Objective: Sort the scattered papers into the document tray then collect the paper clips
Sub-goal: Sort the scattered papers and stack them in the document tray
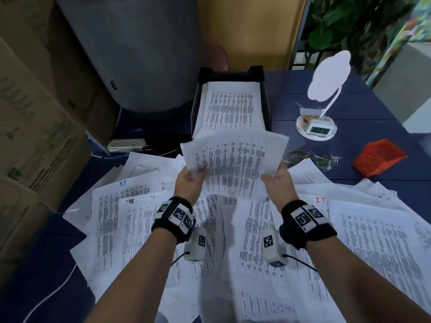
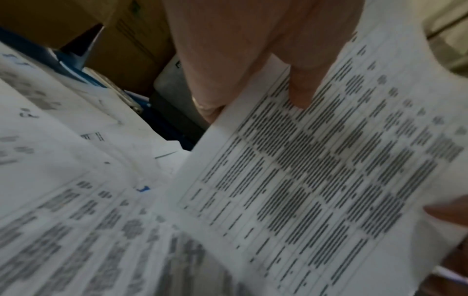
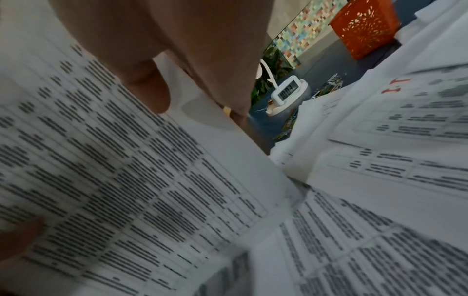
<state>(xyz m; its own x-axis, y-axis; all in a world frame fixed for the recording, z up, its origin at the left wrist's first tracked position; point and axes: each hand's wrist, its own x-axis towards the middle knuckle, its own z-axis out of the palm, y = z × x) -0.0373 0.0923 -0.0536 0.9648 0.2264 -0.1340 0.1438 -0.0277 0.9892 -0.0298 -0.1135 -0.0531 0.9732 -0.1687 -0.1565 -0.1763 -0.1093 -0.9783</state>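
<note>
In the document tray [image 1: 198, 99], seemingly printed papers [image 1: 229, 106].

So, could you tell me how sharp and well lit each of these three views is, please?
Head view: dim and bluish, edges bent by the wide lens, boxes at left smeared, yet the sheet held by the left hand and right hand shows clear rows. Left wrist view: motion blur, loose papers softest. Right wrist view: print blurred, clock and basket sharper.

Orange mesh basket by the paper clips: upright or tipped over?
Tipped. The orange mesh basket lies on its side on the blue table, opening facing the camera, apparently empty; the paper clips lie loose beside it.
</note>
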